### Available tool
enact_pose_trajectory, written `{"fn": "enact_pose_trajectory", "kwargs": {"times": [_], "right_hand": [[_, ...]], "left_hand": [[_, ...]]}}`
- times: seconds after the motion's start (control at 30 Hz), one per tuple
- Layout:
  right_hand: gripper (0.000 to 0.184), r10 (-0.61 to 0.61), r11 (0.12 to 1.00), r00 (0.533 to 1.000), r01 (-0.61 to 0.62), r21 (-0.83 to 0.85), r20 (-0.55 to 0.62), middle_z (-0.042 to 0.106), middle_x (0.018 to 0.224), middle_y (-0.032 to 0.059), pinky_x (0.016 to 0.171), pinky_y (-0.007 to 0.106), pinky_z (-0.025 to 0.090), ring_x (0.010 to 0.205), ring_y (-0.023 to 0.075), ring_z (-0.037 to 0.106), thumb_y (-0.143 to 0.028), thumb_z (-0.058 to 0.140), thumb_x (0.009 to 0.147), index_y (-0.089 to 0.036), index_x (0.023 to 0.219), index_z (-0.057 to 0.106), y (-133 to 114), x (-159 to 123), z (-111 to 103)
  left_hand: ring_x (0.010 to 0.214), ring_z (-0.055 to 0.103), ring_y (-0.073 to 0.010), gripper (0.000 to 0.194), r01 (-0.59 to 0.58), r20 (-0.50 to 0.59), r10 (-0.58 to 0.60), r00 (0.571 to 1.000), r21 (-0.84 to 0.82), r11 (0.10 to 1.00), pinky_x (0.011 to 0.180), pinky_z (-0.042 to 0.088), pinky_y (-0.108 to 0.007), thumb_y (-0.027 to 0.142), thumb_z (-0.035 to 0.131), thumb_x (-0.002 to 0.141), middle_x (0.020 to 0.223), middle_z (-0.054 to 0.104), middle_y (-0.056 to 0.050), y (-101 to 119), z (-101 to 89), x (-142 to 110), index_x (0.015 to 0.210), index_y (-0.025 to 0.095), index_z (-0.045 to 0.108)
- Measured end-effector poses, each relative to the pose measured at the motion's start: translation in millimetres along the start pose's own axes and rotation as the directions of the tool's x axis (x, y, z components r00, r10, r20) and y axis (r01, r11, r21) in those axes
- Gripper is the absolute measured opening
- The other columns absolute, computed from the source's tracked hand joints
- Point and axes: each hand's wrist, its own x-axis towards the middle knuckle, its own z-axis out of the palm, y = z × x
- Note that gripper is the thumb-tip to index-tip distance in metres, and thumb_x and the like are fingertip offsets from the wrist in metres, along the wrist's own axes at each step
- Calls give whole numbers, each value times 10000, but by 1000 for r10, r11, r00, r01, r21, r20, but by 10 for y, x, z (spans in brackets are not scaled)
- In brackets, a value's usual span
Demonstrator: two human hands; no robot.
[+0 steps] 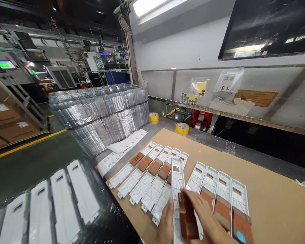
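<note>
My left hand (pixel 165 223) grips the side of a long white plastic panel (pixel 177 174), tilted up above the board, with a rectangular window near its far end. My right hand (pixel 205 213) is closed around a reddish-brown block (pixel 188 217), held against or just over that panel; whether they touch I cannot tell. To the left lies a row of similar ribbed white panels (pixel 128 191), several with brown blocks (pixel 145 164) across them. Right of my hands is another row of panels (pixel 223 183), also bearing brown blocks (pixel 222 210), one with a blue round sticker (pixel 241 236).
A cardboard sheet (pixel 274 203) covers the bench. At lower left, a plastic tray (pixel 108 206) holds several white panels (pixel 63 195). Stacked clear trays (pixel 104 115) stand behind printed paper (pixel 127 145). Yellow tape rolls (pixel 182 128) sit at the back; a monitor (pixel 269 30) hangs upper right.
</note>
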Motion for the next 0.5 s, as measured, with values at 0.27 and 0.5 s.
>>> {"fn": "enact_pose_trajectory", "kwargs": {"times": [0.27, 0.5], "right_hand": [[923, -191, 937, 972, 140, -320, -136, 403, 1393, 180, 973, 475, 464, 1282, 301, 410, -108, 473, 654, -170, 1470, 47, 93, -85, 336], [1116, -124, 917, 987, 76, -392, -99, 397, 1410, 183, 941, 525, 462, 1252, 348, 430, -97, 488, 503, -180, 1484, -38, 130, -178, 488]], "left_hand": [[1120, 550, -297, 596, -120, 26, 119, 993, 333, 935, 1014, 359, -415, 627, 523, 796, 1138, 653, -141, -81, 48, -204, 1114, 136, 643], [1229, 483, -295, 541, -262, 254, 206, 945, 212, 942, 1074, 314, -395, 526, 624, 781, 1288, 580, -118, -26, 111, -288, 1211, 198, 601]]}}
